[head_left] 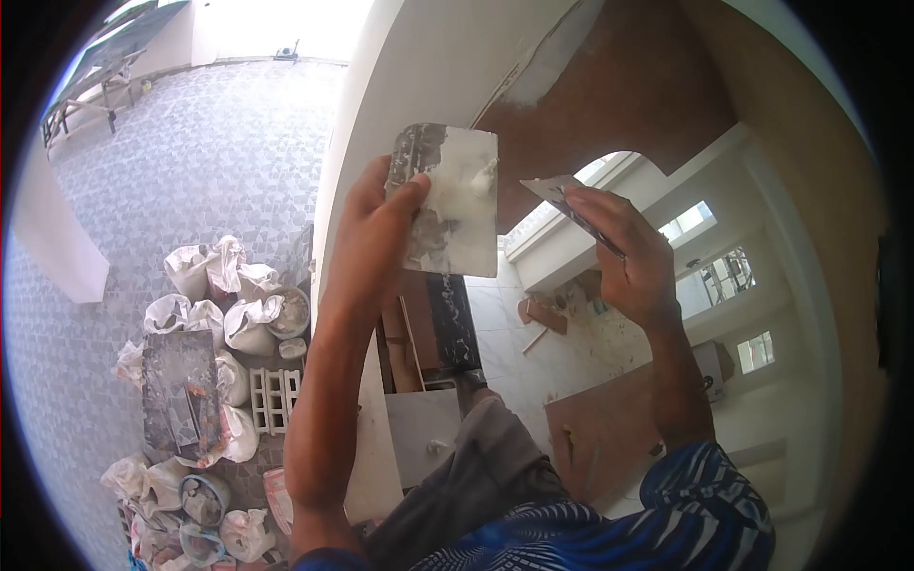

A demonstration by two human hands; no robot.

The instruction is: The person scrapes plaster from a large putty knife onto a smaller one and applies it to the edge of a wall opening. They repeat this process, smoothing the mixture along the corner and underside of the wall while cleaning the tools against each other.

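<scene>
My left hand [376, 224] holds a flat rectangular plate [462, 205] by its left edge, thumb on top. Pale wet paste covers much of the plate, with a small lump near its right edge and dark bare patches on the left. To the right, my right hand [633, 257] grips a thin metal scraper blade [571, 209], tilted, its far corner pointing toward the plate. The blade and the plate are apart. Ahead of both hands is a brown panel [609, 105] with a whitish smeared strip along its left edge.
White sacks [249, 326], buckets [205, 500] and a hollow block [273, 400] sit on the patterned floor at the lower left. A dark narrow plank [452, 324] lies below the plate. A brown board [600, 428] is at the lower right, beside white walls with openings.
</scene>
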